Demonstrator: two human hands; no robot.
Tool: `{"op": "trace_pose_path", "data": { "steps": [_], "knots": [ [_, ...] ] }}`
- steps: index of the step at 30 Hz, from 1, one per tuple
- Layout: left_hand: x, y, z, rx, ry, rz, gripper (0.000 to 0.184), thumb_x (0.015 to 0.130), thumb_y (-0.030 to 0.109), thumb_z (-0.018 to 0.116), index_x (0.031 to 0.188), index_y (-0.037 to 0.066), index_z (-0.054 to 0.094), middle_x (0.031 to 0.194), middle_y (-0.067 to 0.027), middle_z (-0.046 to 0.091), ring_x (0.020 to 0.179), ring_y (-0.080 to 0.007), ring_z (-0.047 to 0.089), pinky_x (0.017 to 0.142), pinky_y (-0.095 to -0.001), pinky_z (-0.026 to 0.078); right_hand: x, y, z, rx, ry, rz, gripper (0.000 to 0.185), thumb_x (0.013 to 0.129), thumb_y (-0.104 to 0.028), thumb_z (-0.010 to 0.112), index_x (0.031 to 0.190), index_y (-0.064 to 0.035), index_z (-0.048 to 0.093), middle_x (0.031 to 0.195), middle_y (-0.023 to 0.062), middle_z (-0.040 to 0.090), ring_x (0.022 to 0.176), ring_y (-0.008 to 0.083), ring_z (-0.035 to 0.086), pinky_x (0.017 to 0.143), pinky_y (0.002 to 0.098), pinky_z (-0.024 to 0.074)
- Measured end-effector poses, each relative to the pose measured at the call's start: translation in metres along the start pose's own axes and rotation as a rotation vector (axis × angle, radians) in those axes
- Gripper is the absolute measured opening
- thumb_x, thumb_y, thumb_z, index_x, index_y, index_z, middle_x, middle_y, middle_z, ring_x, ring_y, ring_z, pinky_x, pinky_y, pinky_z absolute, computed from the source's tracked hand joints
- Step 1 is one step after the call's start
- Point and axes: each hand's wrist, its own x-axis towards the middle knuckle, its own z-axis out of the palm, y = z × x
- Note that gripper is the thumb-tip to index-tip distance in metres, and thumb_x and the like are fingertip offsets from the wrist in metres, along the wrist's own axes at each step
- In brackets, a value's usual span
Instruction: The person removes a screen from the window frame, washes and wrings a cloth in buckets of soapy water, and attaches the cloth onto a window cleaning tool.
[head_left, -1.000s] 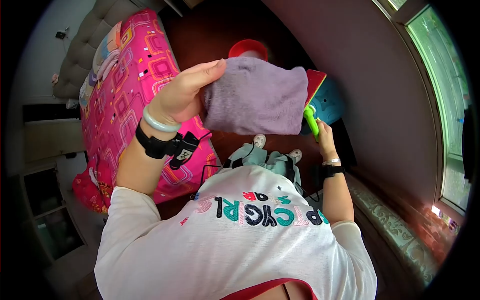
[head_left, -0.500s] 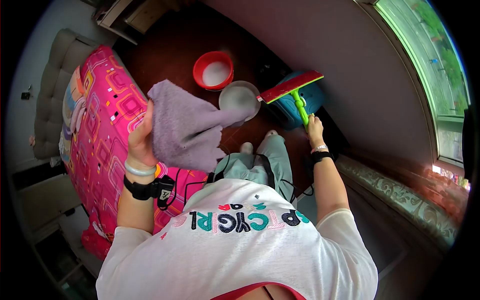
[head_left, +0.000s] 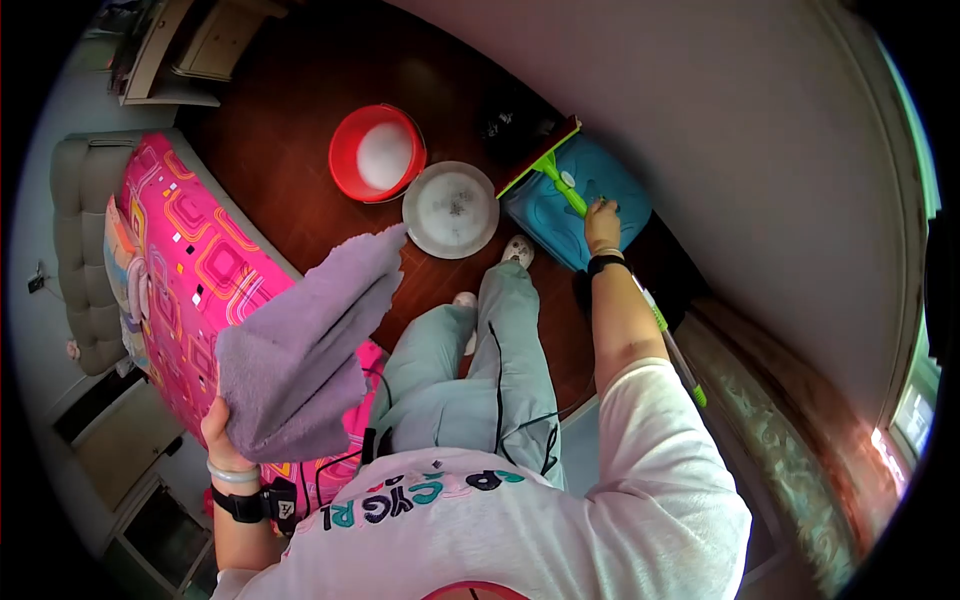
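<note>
At the left, my left hand (head_left: 220, 440) is closed on one end of a purple cloth (head_left: 310, 350), which hangs out loosely past the bed's edge. My right hand (head_left: 603, 225) grips the bright green handle of a window squeegee (head_left: 565, 185). Its long red-and-green head slants above a blue bin-like container (head_left: 590, 190). Behind my right forearm, the far end of the green and white pole shows. Beyond my feet, a red bucket (head_left: 345, 160) with whitish, sudsy contents stands beside a pale basin (head_left: 450, 245) of cloudy water with dark specks at its middle.
A bed with a bright pink patterned cover (head_left: 215, 265) and grey headboard (head_left: 90, 215) runs along the left. A wall (head_left: 740, 150) and window are on the right, with a patterned curtain (head_left: 800, 480) below. A wooden cabinet (head_left: 215, 45) stands at the far left.
My view has turned. The cloth and my left hand have come lower and nearer my body. The squeegee head has tilted more steeply, with my right hand slightly farther out over the blue container.
</note>
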Motion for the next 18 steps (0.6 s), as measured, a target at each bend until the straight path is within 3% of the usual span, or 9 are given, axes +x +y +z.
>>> {"op": "trace_pose_path", "data": {
  "steps": [5,12,16,18],
  "knots": [
    [0.042,-0.002,0.069,0.044,0.03,-0.178,0.093,0.067,0.03,0.074,0.14,0.007,0.022,0.137,-0.0138,0.035,0.123,-0.0308,0.038,0.103,-0.043,0.03,0.06,0.005,0.063,-0.01,0.054,-0.034,0.034,0.091,-0.033,0.04,0.096,0.0003,0.043,0.092,0.0267,0.059,0.079,0.0439,0.059,0.069,0.0509,0.0475],
    [0.093,-0.008,0.087,0.032,0.052,-0.323,0.095,0.062,0.019,0.074,0.14,0.007,0.02,0.137,-0.0155,0.035,0.124,-0.0337,0.037,0.103,-0.0452,0.03,0.078,0.016,0.105,-0.097,0.279,-0.097,0.031,0.09,-0.033,0.045,0.093,-0.0022,0.046,0.09,0.0185,0.055,0.075,0.0376,0.059,0.064,0.0474,0.0476],
    [0.113,0.001,0.087,0.027,0.015,-0.419,0.096,0.061,0.016,0.073,0.14,0.007,0.02,0.137,-0.0172,0.034,0.123,-0.0352,0.037,0.104,-0.047,0.029,0.058,0.008,0.102,-0.091,0.405,-0.08,0.028,0.087,-0.031,0.051,0.095,-0.0042,0.053,0.1,0.0194,0.049,0.079,0.0382,0.054,0.073,0.0477,0.0415],
    [0.119,0.002,0.092,0.049,-0.017,-0.422,0.098,0.06,0.016,0.074,0.14,0.007,0.018,0.137,-0.0173,0.033,0.123,-0.0352,0.037,0.104,-0.0472,0.029,0.051,0.001,0.093,-0.169,0.405,-0.01,0.029,0.085,-0.032,0.053,0.098,-0.006,0.054,0.106,0.0172,0.048,0.09,0.0352,0.05,0.078,0.0471,0.0377]
  ]
}}
